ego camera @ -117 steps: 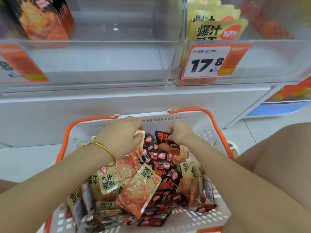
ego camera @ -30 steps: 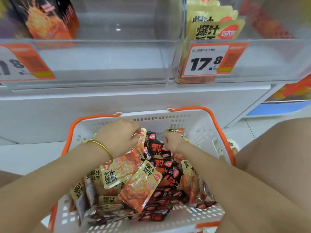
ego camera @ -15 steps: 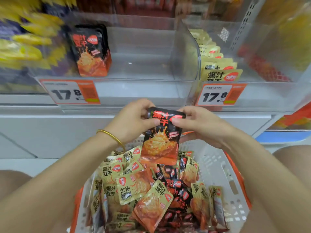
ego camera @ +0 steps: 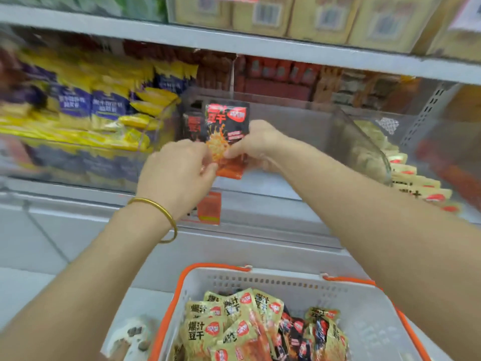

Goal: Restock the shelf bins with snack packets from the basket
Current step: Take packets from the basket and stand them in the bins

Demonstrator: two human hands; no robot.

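While both hands pinch it, left hand (ego camera: pixel 179 168) and right hand (ego camera: pixel 253 144), the glossy black-and-red foil snack packet (ego camera: pixel 226 136) stands upright inside the clear plastic shelf bin (ego camera: pixel 299 142), at its left wall, fronting matching packets (ego camera: pixel 191 125). Below, the white perforated plastic basket with orange handles (ego camera: pixel 364 319) holds crinkled yellow and black packets (ego camera: pixel 234 327).

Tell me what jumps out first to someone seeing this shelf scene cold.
First, the black and red snack packet at centre, held upright by both the left hand and the right hand at the clear shelf bin, next to matching packets already standing there. Next, the white basket with orange handles at the bottom, heaped with yellow and black packets. A blurred pile of yellow and purple bags fills the left bin.
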